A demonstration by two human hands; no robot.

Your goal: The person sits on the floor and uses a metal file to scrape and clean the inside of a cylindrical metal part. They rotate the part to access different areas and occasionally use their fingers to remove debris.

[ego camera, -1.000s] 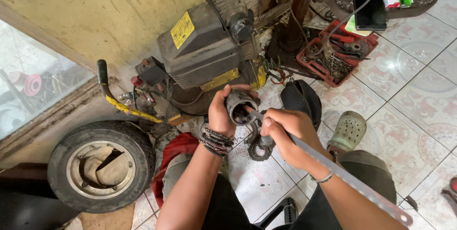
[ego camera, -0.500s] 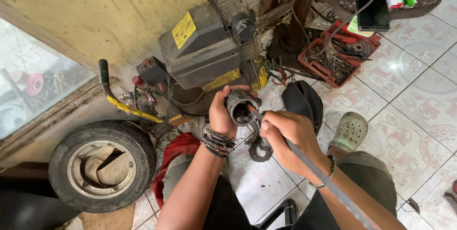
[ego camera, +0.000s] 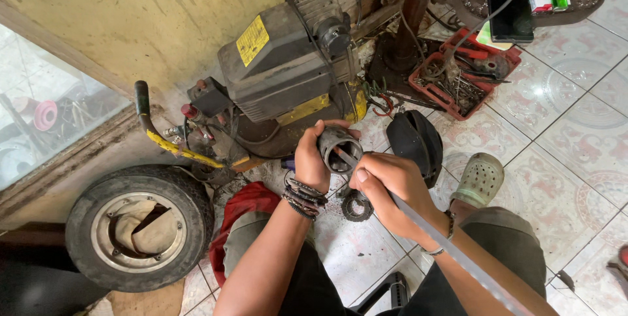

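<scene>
Flat steel strip (ego camera: 451, 250) now deeper inside ribbed metal cylinder (ego camera: 338, 147), both hand-held.

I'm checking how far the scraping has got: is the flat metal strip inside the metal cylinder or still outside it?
Inside. The strip's tip passes the open mouth of the cylinder.

This is a small repair workshop set up on a patterned white tiled floor (ego camera: 562, 178). A grimy dark-grey air compressor with a yellow label (ego camera: 281, 67) stands against a stained yellow wall (ego camera: 131, 8), beside a worn black rubber tyre on its rim (ego camera: 139, 224). A red plastic tray of rusty screws and tools (ego camera: 466, 75) lies nearby.
</scene>
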